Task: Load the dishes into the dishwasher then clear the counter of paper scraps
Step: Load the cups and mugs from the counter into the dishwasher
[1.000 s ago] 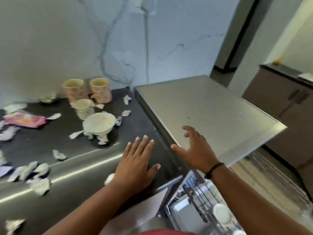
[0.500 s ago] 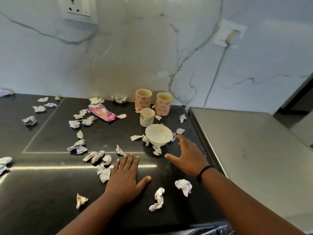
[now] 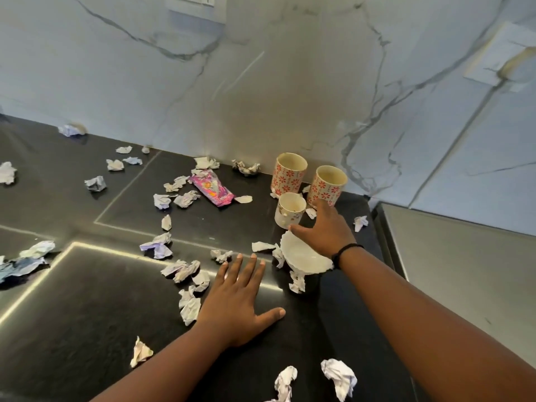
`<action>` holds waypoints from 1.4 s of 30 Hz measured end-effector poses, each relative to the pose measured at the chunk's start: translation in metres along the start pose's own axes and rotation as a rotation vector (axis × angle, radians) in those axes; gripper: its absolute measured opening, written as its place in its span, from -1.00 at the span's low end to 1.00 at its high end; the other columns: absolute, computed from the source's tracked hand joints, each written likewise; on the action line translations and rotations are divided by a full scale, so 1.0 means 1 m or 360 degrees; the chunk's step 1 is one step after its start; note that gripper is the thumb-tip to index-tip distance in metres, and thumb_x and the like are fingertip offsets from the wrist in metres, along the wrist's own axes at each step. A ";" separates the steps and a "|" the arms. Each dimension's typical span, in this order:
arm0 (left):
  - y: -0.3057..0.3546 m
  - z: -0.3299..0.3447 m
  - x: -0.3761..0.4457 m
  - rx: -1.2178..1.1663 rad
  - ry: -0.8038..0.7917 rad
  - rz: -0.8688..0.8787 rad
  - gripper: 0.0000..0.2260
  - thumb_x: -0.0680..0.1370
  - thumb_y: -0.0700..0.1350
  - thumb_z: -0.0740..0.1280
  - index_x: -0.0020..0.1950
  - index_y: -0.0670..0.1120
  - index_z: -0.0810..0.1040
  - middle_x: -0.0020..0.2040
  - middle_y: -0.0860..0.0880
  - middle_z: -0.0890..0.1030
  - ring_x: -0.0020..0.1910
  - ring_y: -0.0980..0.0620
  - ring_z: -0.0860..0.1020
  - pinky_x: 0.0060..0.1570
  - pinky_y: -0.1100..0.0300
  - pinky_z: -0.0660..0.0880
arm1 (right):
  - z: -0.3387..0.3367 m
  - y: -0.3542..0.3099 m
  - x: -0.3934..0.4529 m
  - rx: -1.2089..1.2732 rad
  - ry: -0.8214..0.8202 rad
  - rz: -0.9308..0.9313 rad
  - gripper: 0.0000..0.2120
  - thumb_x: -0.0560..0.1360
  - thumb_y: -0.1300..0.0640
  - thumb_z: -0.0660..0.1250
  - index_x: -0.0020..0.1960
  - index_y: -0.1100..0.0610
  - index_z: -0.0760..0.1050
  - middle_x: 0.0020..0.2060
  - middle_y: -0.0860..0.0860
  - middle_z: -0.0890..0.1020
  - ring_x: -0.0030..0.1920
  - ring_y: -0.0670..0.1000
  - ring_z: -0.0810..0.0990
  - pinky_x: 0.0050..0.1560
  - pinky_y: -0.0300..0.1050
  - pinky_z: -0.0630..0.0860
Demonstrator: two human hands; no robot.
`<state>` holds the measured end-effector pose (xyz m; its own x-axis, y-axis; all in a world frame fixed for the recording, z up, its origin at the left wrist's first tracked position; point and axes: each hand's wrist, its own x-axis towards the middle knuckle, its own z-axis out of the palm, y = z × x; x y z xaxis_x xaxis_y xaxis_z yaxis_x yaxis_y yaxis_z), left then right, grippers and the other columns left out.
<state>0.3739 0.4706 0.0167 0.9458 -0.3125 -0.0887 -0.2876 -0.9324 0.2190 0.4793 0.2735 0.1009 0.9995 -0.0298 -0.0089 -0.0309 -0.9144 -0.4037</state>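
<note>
On the black counter [image 3: 87, 300] stand two flowered mugs [image 3: 288, 172] [image 3: 327, 184] by the wall, a small white cup [image 3: 290, 210] in front of them, and a white bowl [image 3: 304, 258] nearer me. My right hand [image 3: 324, 230] hovers with fingers spread over the bowl's far rim, its fingertips near the white cup and the right mug; it holds nothing. My left hand [image 3: 237, 300] lies flat on the counter, fingers straight. Several crumpled paper scraps [image 3: 185, 268] [image 3: 339, 375] are strewn across the counter.
A pink wrapper [image 3: 211, 188] lies left of the mugs. A steel surface [image 3: 464, 271] adjoins the counter on the right. The marble wall [image 3: 261, 82] carries a socket plate [image 3: 197, 4] at the top.
My view swung left from the steel surface and dishwasher rack to the counter. My right hand moved forward past the bowl toward the cups. My left hand stays flat on the counter.
</note>
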 end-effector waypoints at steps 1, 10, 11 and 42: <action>0.000 0.000 0.000 0.0000 -0.0001 -0.0005 -0.11 0.38 0.55 -0.16 0.56 0.07 -0.27 0.55 0.05 -0.31 0.47 0.01 -0.42 0.48 -0.05 -0.31 | 0.001 -0.003 0.009 0.0010 -0.0014 -0.0007 -0.23 0.34 -0.31 0.37 0.42 0.00 0.21 0.37 0.08 0.39 0.31 0.16 0.42 0.23 0.15 0.45; -0.001 -0.001 0.001 -0.0003 -0.0029 0.0012 -0.12 0.40 0.54 -0.14 0.55 0.09 -0.28 0.55 0.07 -0.31 0.48 0.03 -0.41 0.48 -0.04 -0.30 | 0.014 -0.019 0.061 0.0139 -0.0345 -0.0077 -0.29 0.34 -0.13 0.47 0.38 0.01 0.25 0.21 0.01 0.51 0.14 0.07 0.50 0.09 0.00 0.48; -0.001 -0.001 0.000 -0.0003 -0.0029 0.0013 -0.12 0.40 0.54 -0.14 0.55 0.09 -0.28 0.55 0.06 -0.30 0.48 0.03 -0.41 0.48 -0.05 -0.30 | 0.015 -0.019 0.063 0.0144 -0.0332 -0.0080 -0.31 0.37 -0.10 0.47 0.38 0.02 0.25 0.21 0.02 0.51 0.13 0.06 0.50 0.06 -0.02 0.47; 0.213 -0.013 -0.046 -0.0619 0.0068 0.1297 -0.37 0.57 0.28 0.11 0.55 0.00 0.09 0.52 0.02 0.21 0.51 0.05 0.10 0.40 0.31 -0.21 | -0.104 0.179 -0.349 0.2924 0.1085 0.0771 -0.27 0.07 -0.17 0.56 0.17 0.12 0.57 0.07 0.16 0.63 -0.07 0.16 0.65 -0.08 0.04 0.62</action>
<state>0.2706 0.2887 0.0803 0.4784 -0.8348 0.2724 -0.8067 -0.2953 0.5119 0.1250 0.0780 0.1273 0.7336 -0.6194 -0.2795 0.2359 0.6178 -0.7501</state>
